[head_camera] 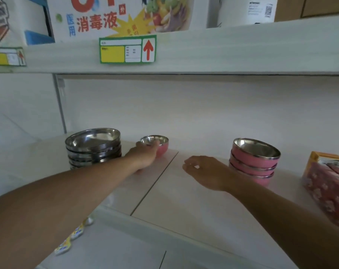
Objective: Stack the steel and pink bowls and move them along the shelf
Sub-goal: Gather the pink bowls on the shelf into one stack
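A stack of several steel bowls (pixel 94 148) stands at the left of the white shelf (pixel 184 195). Just right of it sits a single small pink bowl (pixel 162 146) with a steel inside. My left hand (pixel 145 156) reaches to it, fingers on its near rim and side. Three stacked pink bowls (pixel 254 162) stand further right. My right hand (pixel 205 171) hovers over the shelf left of that stack, fingers loosely curled and holding nothing.
A floral pink package (pixel 328 191) with a yellow box (pixel 320 160) behind it lies at the shelf's right end. The upper shelf (pixel 223 51) hangs low overhead, with a green price tag (pixel 128 49) and cartons above it. A seam crosses the shelf between my hands.
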Tool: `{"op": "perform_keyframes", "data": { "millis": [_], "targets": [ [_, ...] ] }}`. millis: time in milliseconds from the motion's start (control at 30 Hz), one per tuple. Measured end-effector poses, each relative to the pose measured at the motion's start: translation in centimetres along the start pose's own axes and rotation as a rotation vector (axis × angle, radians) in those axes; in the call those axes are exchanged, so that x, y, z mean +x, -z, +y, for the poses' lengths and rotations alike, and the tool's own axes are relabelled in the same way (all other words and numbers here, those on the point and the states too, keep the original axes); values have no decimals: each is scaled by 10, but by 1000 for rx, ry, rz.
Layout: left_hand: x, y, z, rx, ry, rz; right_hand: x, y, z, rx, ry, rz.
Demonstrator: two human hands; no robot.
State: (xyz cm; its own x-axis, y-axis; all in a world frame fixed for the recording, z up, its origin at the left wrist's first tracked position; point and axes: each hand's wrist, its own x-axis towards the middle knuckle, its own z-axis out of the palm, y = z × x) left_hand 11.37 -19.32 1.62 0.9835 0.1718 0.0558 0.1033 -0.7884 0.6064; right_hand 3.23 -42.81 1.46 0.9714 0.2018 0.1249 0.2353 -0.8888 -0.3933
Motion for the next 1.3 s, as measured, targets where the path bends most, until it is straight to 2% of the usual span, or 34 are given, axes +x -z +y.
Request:
{"op": "perform_keyframes", "data": {
  "millis": [200,333,467,667,867,1000,1167,1300],
  "targets": [
    [38,-15,6,-174,159,56,-26,5,14,13,-5,-7],
    [63,-24,12,-311,258,52,-53,-2,19,-50,72,-72],
    [80,-27,9,-329,189,-20,-69,-7,21,-77,113,9],
    [44,-21,15,-474,128,4,-77,-10,18,1,103,186],
    [0,-14,15,-534,-5,-196,-86,-20,5,52,71,262],
    [-32,-4,12,-525,-107,-267,-105,-14,-3,85,12,230],
    [-66,16,15,-528,-158,-250,-140,8,2,9,-85,89],
    [-93,32,35,-531,-167,-245,-176,32,16,-2,-126,100]
  ]
}}
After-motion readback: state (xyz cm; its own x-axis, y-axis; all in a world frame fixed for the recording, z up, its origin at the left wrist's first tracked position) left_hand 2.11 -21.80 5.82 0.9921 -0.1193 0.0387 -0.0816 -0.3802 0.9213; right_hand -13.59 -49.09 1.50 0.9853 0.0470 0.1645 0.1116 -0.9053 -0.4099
